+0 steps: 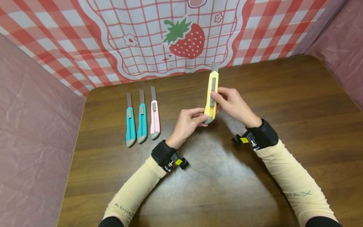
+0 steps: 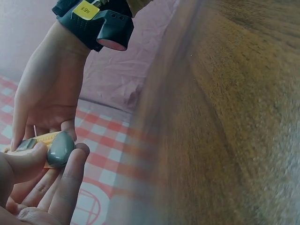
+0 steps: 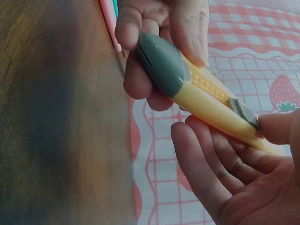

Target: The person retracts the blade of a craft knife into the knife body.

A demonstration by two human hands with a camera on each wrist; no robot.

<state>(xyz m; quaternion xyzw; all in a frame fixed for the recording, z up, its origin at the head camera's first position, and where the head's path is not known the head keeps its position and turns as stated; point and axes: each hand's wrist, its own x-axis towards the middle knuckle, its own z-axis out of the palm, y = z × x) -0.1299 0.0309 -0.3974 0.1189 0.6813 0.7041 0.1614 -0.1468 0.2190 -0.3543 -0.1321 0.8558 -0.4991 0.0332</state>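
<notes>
Above the table, a yellow box cutter (image 1: 209, 98) is held up between both hands, with its grey blade (image 1: 214, 66) out at the top. My left hand (image 1: 186, 124) pinches its lower end by the grey end cap (image 2: 61, 149), thumb in front and fingers behind. Higher up, my right hand (image 1: 237, 106) grips the body, its thumb on the grey slider (image 3: 243, 112) and its fingers behind. To the left, a pink box cutter (image 1: 155, 118) and two teal box cutters (image 1: 142, 121) lie side by side on the table, blades out and pointing away.
The brown wooden table (image 1: 204, 189) ends at the back against a red-and-white checked cloth (image 1: 266, 28) with a strawberry print. Pink drapes (image 1: 31, 132) hang on the left and right. Each wrist wears a black strap with a small camera mount (image 1: 181, 163).
</notes>
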